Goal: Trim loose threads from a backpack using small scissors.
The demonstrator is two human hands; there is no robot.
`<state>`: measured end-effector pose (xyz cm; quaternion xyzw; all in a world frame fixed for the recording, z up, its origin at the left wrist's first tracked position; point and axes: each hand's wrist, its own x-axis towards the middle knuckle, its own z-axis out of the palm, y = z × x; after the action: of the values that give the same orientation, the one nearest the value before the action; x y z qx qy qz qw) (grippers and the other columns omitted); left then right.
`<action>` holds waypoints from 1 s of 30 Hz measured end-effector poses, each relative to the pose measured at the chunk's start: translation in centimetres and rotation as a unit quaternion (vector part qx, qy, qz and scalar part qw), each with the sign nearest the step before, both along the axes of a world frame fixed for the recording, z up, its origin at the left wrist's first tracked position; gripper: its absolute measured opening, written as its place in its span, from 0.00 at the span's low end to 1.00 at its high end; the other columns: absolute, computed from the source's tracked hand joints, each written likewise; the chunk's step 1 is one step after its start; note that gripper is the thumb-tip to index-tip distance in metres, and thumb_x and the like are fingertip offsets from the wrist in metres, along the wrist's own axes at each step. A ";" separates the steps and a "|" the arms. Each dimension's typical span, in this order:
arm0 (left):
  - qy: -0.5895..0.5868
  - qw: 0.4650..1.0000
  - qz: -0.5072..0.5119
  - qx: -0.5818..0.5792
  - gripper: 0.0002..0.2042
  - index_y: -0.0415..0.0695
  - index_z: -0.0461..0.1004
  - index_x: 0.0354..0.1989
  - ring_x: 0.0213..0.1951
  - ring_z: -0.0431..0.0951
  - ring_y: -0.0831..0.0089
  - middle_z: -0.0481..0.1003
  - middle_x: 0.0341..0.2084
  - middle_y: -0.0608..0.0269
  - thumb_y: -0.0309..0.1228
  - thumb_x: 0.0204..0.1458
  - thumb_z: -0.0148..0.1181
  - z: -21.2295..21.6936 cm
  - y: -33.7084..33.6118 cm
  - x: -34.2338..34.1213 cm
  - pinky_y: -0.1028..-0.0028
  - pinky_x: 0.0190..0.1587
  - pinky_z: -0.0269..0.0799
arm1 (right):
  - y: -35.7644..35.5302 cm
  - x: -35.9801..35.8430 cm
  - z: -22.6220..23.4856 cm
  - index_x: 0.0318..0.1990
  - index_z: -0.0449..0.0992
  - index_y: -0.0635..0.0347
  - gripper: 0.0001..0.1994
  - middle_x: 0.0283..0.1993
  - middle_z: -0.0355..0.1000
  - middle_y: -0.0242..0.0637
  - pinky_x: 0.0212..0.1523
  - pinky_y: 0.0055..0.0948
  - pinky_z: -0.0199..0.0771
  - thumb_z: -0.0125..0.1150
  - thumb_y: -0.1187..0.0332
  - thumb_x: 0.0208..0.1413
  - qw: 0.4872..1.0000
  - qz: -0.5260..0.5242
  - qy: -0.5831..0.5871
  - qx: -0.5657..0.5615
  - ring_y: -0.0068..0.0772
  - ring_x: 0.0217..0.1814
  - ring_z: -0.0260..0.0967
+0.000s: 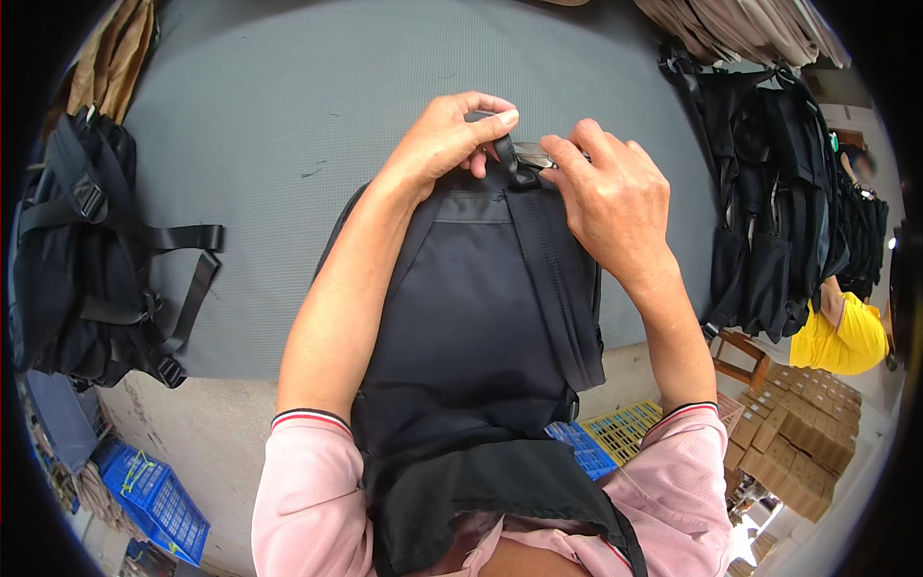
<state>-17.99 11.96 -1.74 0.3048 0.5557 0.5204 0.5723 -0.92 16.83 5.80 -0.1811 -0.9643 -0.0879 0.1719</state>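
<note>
A black backpack [471, 298] lies in front of me on the grey table, its lower end hanging over the near edge toward my body. At its top, my left hand [455, 144] pinches the black webbing handle loop [507, 154] between thumb and fingers. My right hand [615, 192] is closed around small metal thread snips [535, 155]. Their blades point left and lie against the loop, close to my left fingertips. Whether the blades are apart cannot be made out. A wide black shoulder strap [548, 279] runs down the bag's right side.
Black backpacks are piled on the table's left [72, 250] and right [769, 192]. Loose thread bits lie on the grey cover [269, 125]. Below stand blue crates [159, 495], a yellow crate [625, 428] and stacked cardboard boxes [798, 433]. A person in yellow [841, 332] is at far right.
</note>
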 end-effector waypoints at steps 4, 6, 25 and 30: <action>-0.001 1.000 -0.007 0.006 0.22 0.41 0.73 0.48 0.15 0.66 0.85 0.71 0.19 0.66 0.44 0.51 0.61 -0.2 0.0 -0.1 0.84 0.21 0.61 | 0.3 -0.2 0.1 0.29 0.73 0.54 0.08 0.27 0.63 0.28 0.28 0.26 0.65 0.65 0.72 0.38 1.000 0.014 -0.017 -0.008 0.28 0.27 0.67; -0.007 1.000 -0.010 -0.001 0.22 0.41 0.72 0.49 0.15 0.66 0.85 0.70 0.19 0.66 0.44 0.51 0.60 0.0 0.0 -0.3 0.84 0.21 0.61 | 0.7 -0.2 0.0 0.30 0.73 0.55 0.09 0.27 0.64 0.28 0.28 0.27 0.66 0.65 0.71 0.38 0.999 0.020 -0.025 -0.017 0.29 0.28 0.68; -0.003 1.000 -0.012 -0.020 0.25 0.41 0.71 0.51 0.14 0.65 0.86 0.70 0.20 0.65 0.46 0.50 0.61 0.0 0.2 -0.4 0.85 0.21 0.59 | 1.2 -0.8 1.4 0.27 0.73 0.55 0.06 0.28 0.65 0.28 0.30 0.27 0.66 0.64 0.72 0.40 0.996 0.018 -0.064 -0.056 0.28 0.29 0.68; -0.003 1.000 -0.016 -0.014 0.26 0.41 0.70 0.52 0.14 0.65 0.85 0.71 0.20 0.65 0.45 0.50 0.61 0.0 0.2 -0.4 0.85 0.21 0.59 | 0.9 -1.4 1.5 0.23 0.70 0.55 0.05 0.26 0.63 0.28 0.29 0.26 0.65 0.61 0.74 0.36 0.994 0.058 -0.082 0.042 0.24 0.26 0.66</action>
<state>-18.43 12.18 -1.78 0.3041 0.5559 0.5046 0.5864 -2.36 17.71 7.31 -0.1102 -0.9795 -0.1325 0.1040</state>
